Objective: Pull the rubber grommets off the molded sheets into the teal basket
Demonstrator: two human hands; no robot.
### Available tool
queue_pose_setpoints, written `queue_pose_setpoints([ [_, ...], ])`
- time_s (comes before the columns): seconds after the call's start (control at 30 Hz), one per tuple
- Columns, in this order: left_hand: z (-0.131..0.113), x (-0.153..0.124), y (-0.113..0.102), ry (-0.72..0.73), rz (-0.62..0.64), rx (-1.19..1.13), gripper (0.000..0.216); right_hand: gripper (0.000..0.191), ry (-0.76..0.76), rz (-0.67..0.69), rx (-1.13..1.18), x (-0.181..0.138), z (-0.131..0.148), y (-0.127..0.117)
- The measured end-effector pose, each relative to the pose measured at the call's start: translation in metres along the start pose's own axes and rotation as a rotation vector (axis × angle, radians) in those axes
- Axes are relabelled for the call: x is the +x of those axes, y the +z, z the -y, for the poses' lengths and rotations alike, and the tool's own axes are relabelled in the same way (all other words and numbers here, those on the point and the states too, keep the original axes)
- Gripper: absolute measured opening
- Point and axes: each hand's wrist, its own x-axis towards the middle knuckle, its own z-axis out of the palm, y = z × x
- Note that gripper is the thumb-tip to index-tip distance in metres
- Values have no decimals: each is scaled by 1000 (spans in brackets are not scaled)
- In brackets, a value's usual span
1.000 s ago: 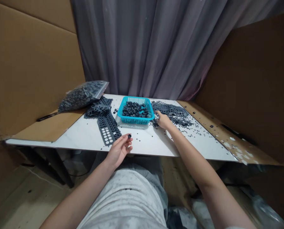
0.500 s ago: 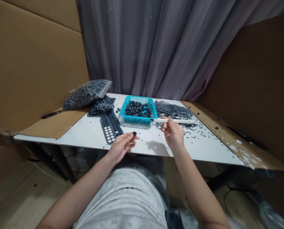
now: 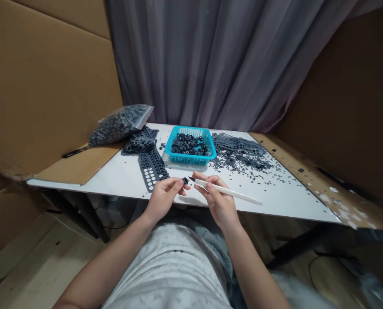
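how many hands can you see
2: the left hand, pinching a small black piece, and the right hand beside it, holding a white tool, both in front of the blue basket.

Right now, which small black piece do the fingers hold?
The black piece pinched in the left hand, near the white tool; those in the blue basket lie loose.

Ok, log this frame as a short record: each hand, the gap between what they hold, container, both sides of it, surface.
Left hand: pinching a small black piece
Right hand: gripping a slim white rod with a dark pointed tip
Gap: tip close to the piece; contact unclear
Container: turquoise perforated plastic basket, holding small black ring-shaped pieces
Left of basket: dark perforated sheet, bulging clear plastic bag
Right of basket: dark perforated sheets, scattered black bits
Surface: white tabletop
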Motion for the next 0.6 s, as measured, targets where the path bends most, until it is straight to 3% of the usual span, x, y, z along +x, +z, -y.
queue_pose_setpoints([
  [0.1,2,1,-1,13,-35,32,29,16,-39,52,-19,-3,-8,-1],
  [0.27,7,4,-1,-5,-115,45,28,26,-177,-68,-311,3,-16,-13],
  [0.47,17,12,-2,-151,-124,-102,33,35,-65,-110,-684,25,-8,-37],
  [0.6,25,15,-3,-197,-108,-168,36,38,-58,-142,-731,33,-9,-46],
])
